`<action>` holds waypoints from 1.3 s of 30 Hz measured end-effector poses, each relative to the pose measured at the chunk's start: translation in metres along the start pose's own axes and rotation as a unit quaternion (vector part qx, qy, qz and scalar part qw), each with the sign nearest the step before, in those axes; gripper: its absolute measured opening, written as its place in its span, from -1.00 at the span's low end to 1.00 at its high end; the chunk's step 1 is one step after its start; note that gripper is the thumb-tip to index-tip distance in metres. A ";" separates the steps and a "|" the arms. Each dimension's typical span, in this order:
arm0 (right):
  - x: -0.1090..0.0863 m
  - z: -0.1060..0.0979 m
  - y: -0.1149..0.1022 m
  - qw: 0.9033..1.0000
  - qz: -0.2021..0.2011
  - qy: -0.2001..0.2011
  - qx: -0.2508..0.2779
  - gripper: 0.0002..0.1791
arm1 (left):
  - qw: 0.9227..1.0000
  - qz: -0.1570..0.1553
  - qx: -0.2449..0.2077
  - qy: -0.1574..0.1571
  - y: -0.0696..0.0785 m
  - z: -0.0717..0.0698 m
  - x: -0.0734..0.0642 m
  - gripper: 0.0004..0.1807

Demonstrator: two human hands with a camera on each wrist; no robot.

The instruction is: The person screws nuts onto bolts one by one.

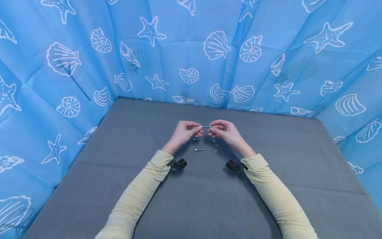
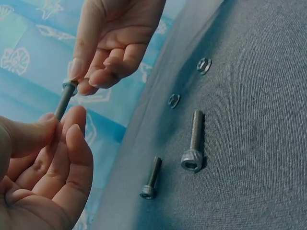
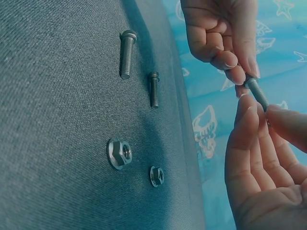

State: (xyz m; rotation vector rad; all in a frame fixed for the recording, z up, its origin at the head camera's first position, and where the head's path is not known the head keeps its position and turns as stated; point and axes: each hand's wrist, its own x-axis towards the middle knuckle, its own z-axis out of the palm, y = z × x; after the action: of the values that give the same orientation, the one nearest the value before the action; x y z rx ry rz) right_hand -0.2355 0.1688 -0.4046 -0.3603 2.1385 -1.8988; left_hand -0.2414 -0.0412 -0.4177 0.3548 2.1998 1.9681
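My left hand (image 1: 184, 131) pinches a silver bolt (image 1: 205, 126) at its head end, the head mostly hidden by thumb and fingers. From there the threaded shank runs level across to my right hand (image 1: 225, 131). Thumb and fingertips of that hand pinch a small flange nut (image 2: 70, 86) at the bolt's far end; fingers partly cover it, so I cannot tell how far it is threaded. Both hands are raised over the grey table. Below them lie a smaller socket-head bolt (image 2: 152, 178) and a larger one (image 2: 194, 141), with two flange nuts, one small (image 3: 156, 176) and one larger (image 3: 118, 154).
The grey cloth-covered table (image 1: 203, 205) reaches back to a blue curtain (image 1: 185, 56) printed with shells and starfish. A black wrist strap mount (image 1: 178, 164) sits on the left wrist and another (image 1: 235, 165) on the right.
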 end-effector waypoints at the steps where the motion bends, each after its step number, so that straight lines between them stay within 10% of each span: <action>1: 0.000 0.000 0.000 1.000 0.001 0.002 -0.001 -0.58 | 1.000 0.002 -0.002 -0.003 0.000 0.000 0.000 -0.67; 39: 0.000 0.004 0.002 0.999 -0.010 0.007 0.047 -0.59 | 0.999 0.016 -0.014 0.044 0.000 0.002 0.000 -0.73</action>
State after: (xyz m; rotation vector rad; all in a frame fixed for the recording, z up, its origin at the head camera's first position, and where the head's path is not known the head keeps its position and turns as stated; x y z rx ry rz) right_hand -0.2343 0.1658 -0.4073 -0.3512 2.0536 -2.0091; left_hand -0.2404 -0.0390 -0.4177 0.3073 2.2298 2.0666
